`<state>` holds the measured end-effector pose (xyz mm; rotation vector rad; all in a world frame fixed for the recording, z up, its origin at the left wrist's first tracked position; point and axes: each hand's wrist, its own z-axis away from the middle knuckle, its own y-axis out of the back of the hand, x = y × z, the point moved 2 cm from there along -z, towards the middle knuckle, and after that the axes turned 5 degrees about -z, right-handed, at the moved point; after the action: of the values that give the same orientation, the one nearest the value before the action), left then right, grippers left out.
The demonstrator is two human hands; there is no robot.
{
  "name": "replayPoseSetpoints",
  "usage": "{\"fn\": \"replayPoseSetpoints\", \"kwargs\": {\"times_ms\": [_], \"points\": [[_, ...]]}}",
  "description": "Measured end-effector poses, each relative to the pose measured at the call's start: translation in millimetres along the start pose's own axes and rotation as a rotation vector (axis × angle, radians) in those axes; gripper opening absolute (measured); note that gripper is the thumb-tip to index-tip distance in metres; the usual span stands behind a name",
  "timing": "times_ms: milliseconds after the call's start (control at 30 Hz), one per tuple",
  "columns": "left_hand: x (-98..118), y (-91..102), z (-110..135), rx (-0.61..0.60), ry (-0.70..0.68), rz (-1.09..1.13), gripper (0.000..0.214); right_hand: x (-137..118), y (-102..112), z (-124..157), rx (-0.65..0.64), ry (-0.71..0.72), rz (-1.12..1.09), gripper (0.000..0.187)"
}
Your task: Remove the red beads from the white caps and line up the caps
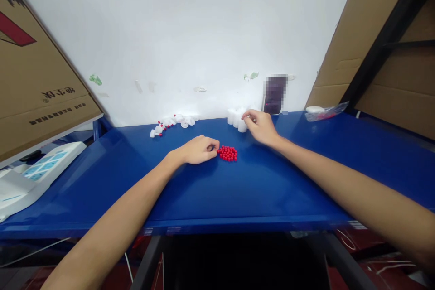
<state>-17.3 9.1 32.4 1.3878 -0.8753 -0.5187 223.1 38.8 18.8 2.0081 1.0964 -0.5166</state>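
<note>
On the blue tabletop lies a tight cluster of small red caps (229,153). My left hand (201,149) is at the cluster's left edge, thumb and forefinger pinched on a red cap. Farther back, my right hand (261,127) has its thumb and fingertips closed at the top of a white cylindrical container (242,126). This container stands upright at the front of a small group of white containers (232,117) near the wall. The right fingers partly cover the group.
White pieces with red parts (176,121) lie along the wall at back left. A phone (274,95) leans on the wall. A clear plastic bag (328,112) lies at back right. A white device with blue panels (44,167) sits at far left, below a cardboard box (37,81).
</note>
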Motion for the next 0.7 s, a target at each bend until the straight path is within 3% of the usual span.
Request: {"fn": "replayPoseSetpoints", "kwargs": {"times_ms": [200,267,333,433,500,600,700], "points": [[-11,-2.3,-4,0.029,0.004,0.052,0.012,-3,-10,2,-0.266,-0.197,-0.227,0.019],[-29,-0.1,-5,0.043,0.050,0.131,0.016,-2,-11,2,-0.336,-0.289,-0.283,0.021],[-55,6.3,-2,0.162,0.147,0.225,0.023,-2,-11,4,-0.404,-0.383,-0.354,0.025],[-104,20.7,17,0.567,0.467,0.093,0.028,-3,-12,7,-0.488,-0.500,-0.435,0.030],[-132,25.7,35,0.720,0.716,-0.092,0.030,-4,-12,8,-0.514,-0.533,-0.439,0.032],[-158,22.8,59,0.682,1.023,-0.229,0.040,-6,-11,8,-0.527,-0.517,-0.422,0.035],[-168,14.9,67,0.605,1.133,-0.192,0.048,-9,-10,7,-0.537,-0.498,-0.398,0.034]]}}
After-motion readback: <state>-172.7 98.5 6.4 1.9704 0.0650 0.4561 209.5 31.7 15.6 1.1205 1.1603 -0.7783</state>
